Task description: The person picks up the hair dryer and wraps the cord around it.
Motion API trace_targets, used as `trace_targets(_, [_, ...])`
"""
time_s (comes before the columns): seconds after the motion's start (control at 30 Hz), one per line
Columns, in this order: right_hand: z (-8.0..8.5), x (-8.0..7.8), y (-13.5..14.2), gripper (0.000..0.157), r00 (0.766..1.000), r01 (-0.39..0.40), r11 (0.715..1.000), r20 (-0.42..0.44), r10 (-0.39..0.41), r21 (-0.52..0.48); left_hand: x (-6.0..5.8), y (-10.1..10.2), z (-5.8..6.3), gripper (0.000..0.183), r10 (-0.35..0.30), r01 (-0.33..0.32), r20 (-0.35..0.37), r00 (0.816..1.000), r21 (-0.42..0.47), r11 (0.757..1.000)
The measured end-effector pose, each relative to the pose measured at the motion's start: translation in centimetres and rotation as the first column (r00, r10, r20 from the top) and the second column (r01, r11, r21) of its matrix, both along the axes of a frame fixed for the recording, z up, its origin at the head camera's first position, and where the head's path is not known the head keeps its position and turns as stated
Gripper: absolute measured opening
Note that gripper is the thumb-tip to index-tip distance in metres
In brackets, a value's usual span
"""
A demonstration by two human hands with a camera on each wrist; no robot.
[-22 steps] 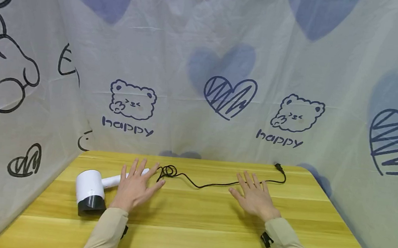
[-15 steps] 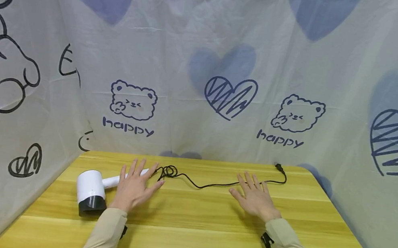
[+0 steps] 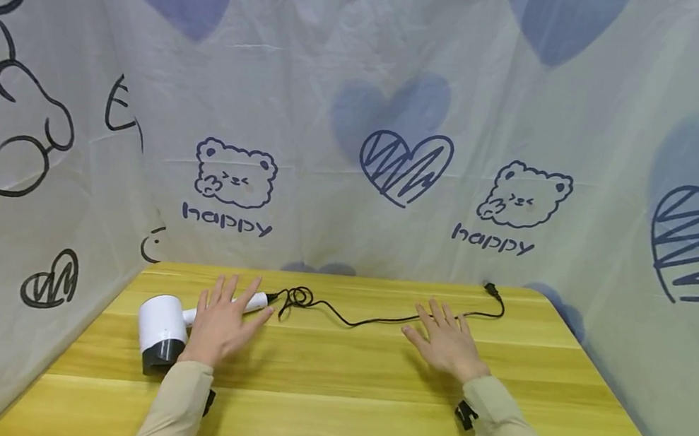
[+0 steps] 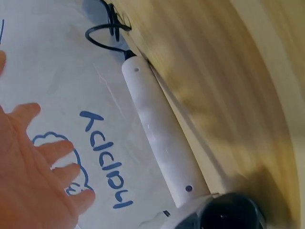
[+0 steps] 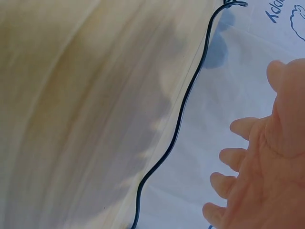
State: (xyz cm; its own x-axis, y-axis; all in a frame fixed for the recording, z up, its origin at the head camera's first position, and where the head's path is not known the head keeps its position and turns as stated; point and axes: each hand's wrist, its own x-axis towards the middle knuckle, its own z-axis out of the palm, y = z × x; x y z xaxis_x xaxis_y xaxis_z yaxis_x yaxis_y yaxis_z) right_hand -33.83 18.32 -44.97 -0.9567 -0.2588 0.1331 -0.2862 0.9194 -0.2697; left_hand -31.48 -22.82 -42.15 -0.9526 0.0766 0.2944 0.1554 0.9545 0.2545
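Observation:
A white hair dryer (image 3: 161, 319) with a black nozzle (image 3: 162, 356) lies at the left of the table. My left hand (image 3: 219, 325) is held over its handle (image 4: 162, 129), fingers spread and straight, covering part of the handle in the head view. The left wrist view shows a gap between hand and handle. From the handle's end runs a black cord (image 3: 351, 323), looped once near the handle and stretching right to its plug (image 3: 491, 289). My right hand (image 3: 447, 345) hovers above the table just in front of the cord, palm down, fingers spread, holding nothing.
The wooden table (image 3: 335, 415) ends at the back against a pale cloth (image 3: 323, 229) printed with hearts and bears. More of this cloth hangs along the left and right sides. The plug lies close to the table's back edge.
My left hand has moved left along the hair dryer's handle, so the handle's end and the cord's joint now show. My right hand stays nearly where it was.

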Motion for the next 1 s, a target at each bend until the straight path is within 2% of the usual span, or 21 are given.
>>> trace_targets(0.2, [0.0,-0.1,0.0,0.073,1.0,-0.005,1.0,0.0,0.005,-0.01,0.3,-1.7,0.9,0.079,0.069,-0.069,0.024,0.997,0.025,0.997])
trace_targets(0.3, [-0.1,-0.2,0.0,0.07,1.0,-0.014,1.0,-0.021,0.013,-0.016,0.5,-2.6,1.0,0.078,0.084,-0.086,0.045,0.995,0.045,0.995])
trace_targets(0.6, [-0.4,-0.3,-0.1,0.066,0.997,-0.04,0.999,-0.07,0.038,-0.036,0.9,-5.1,0.4,0.078,0.165,-0.172,0.097,0.981,0.062,0.983])
trace_targets(0.7, [-0.4,-0.4,-0.1,0.065,0.997,-0.037,0.999,-0.066,0.035,-0.027,1.3,-5.5,0.2,0.077,0.218,-0.226,0.107,0.97,0.078,0.971])
trace_targets(0.83, [-0.3,-0.4,0.0,0.064,0.997,-0.038,0.999,-0.068,0.035,-0.032,1.8,-6.1,0.0,0.074,0.302,-0.313,0.102,0.948,0.113,0.943])
trace_targets(1.0, [-0.5,-0.3,0.2,0.062,0.996,-0.037,0.999,-0.078,0.034,-0.039,1.9,-7.2,0.1,0.074,0.345,-0.373,0.163,0.924,0.194,0.907])
